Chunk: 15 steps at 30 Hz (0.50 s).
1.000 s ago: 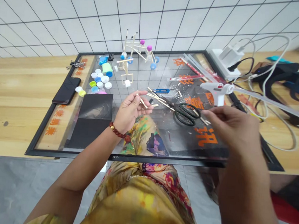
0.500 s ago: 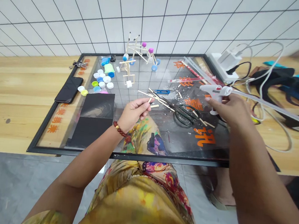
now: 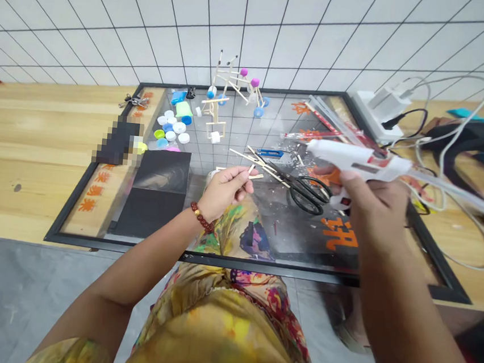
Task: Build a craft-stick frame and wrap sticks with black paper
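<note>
My left hand (image 3: 229,187) pinches a short wooden stick (image 3: 251,170) between thumb and fingers, above the glass panel. In my right hand (image 3: 366,202) is a white hot glue gun (image 3: 357,160), its nozzle pointing left and a long clear glue stick (image 3: 467,194) sticking out of its back. Between the hands lie black-handled scissors (image 3: 309,193), several thin wooden sticks (image 3: 269,167) and a blue thread snipper (image 3: 269,153). Behind them stands a small frame of sticks (image 3: 215,102) with blue and pink pieces attached.
Bottle caps (image 3: 171,127) lie left of the stick frame, near black sheets (image 3: 157,196). A pixelated dark object (image 3: 120,141) is at the left edge. At right are a white power strip (image 3: 374,117), looping cables (image 3: 445,138) and dark straps (image 3: 464,134). Glue sticks (image 3: 329,118) lie behind the gun.
My right hand has lifted the glue gun and turned it so its nozzle points left, with fingers now around its handle. My left hand still pinches the stick; the view has shifted slightly.
</note>
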Tool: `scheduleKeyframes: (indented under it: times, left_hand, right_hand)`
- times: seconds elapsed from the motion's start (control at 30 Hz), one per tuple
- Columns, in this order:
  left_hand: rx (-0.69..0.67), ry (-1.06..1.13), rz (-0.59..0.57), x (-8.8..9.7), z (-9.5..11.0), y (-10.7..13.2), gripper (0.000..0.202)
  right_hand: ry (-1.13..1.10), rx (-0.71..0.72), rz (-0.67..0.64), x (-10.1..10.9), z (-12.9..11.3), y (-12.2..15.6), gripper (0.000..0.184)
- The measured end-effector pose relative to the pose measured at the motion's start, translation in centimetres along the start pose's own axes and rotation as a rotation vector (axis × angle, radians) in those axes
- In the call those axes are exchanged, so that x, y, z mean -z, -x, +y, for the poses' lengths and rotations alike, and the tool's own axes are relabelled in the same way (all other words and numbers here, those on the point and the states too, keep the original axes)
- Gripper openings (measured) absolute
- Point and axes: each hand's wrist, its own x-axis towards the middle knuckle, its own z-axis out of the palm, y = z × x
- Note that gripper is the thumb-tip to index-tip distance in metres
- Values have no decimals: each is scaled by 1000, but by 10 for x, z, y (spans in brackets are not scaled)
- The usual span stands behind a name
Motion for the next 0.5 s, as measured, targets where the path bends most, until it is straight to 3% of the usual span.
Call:
scheduleKeyframes:
  times: [0.07, 0.2, 0.33, 0.5]
  left_hand:
    - [12, -5, 11, 0, 1, 0, 20]
    - [20, 11, 36, -2, 2, 0, 19]
    - [18, 29, 13, -4, 0, 0, 20]
    - [16, 41, 2, -3, -2, -1, 25]
  right_hand:
    - [-93, 7, -56, -14, -2, 11, 30]
    - [-30, 139, -105, -31, 9, 22, 29]
    - [97, 264, -143, -32, 16, 25, 33]
    - [194, 281, -146, -31, 14, 25, 38]
